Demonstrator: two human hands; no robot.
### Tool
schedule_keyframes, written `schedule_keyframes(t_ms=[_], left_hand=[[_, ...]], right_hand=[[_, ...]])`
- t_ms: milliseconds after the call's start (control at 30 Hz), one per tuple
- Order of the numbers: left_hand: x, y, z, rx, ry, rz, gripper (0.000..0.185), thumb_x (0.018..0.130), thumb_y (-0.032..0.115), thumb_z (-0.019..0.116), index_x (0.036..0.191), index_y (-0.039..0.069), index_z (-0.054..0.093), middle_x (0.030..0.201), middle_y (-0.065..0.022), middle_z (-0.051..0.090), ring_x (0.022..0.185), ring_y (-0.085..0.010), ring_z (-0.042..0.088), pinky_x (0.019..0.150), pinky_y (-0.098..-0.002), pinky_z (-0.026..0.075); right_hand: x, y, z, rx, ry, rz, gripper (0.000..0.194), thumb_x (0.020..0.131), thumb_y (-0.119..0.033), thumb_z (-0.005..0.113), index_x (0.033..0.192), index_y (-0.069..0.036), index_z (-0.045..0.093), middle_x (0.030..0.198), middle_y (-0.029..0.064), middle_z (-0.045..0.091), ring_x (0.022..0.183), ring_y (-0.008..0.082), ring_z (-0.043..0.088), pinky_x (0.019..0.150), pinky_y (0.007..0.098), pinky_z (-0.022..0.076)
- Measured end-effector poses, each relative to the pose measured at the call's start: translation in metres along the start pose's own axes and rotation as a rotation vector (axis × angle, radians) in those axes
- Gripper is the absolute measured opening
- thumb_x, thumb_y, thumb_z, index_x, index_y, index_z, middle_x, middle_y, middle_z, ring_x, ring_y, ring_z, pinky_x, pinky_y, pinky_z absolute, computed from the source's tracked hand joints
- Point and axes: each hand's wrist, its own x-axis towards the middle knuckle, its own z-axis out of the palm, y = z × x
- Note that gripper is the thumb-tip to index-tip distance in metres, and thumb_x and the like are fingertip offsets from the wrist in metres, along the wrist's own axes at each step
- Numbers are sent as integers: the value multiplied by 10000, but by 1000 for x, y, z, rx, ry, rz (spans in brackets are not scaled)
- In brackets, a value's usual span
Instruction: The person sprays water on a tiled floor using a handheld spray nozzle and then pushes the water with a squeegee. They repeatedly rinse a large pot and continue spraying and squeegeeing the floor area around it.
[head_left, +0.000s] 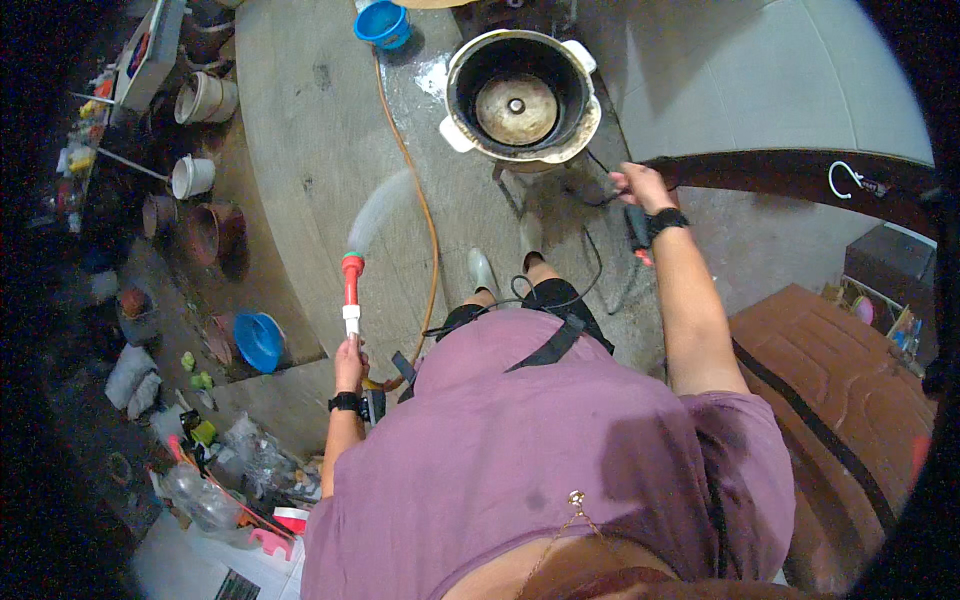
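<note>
My left hand (350, 367) is closed around the white end of a red spray nozzle (352, 281), which throws a stream of water (382, 206) onto the concrete floor. An orange hose (411, 165) curves over the floor and back toward my left side. Ahead of me, the body of a large electric cooker (516, 109) sits with its dark interior facing up and a stained round heating plate at the bottom. Two white handles stick out from its stained rim. My right hand (641, 186), just right of it, pinches a thin black cord (598, 160) that runs to the cooker.
A blue basin (382, 25) stands beyond the hose, left of the cooker. White buckets (193, 177), clay-coloured pots and another blue basin (259, 342) line the left. A grey-covered surface (750, 82) is at upper right, and a brown panel (832, 405) at lower right.
</note>
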Motion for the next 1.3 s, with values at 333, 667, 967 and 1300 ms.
schedule_keyframes(t_ms=[333,667,967,1300], left_hand=[[-26,12,53,94,-29,98,308,919,345,399,870,62,509,521,10,414,421,-78,390,379,-223,299],[-2,17,35,-104,12,31,253,923,303,397,874,81,509,535,14,425,438,-76,397,393,-221,313],[3,8,7,6,2,56,278,909,343,439,839,85,516,514,34,386,406,-70,362,379,-221,291],[5,36,13,61,-100,139,270,909,335,432,829,92,518,502,36,386,401,-65,353,374,-222,271]], right_hand=[[43,5,124,484,-150,76,266,892,-212,393,989,28,454,755,143,568,625,254,575,574,378,516],[40,-20,98,294,12,-33,336,917,-270,323,967,10,502,790,122,588,595,206,584,496,348,511],[64,-44,68,-62,336,-125,342,873,-245,424,853,83,519,624,162,581,481,230,550,421,373,411],[2,-38,96,-42,264,30,541,815,-484,520,809,56,551,547,90,523,406,195,505,357,337,370]])
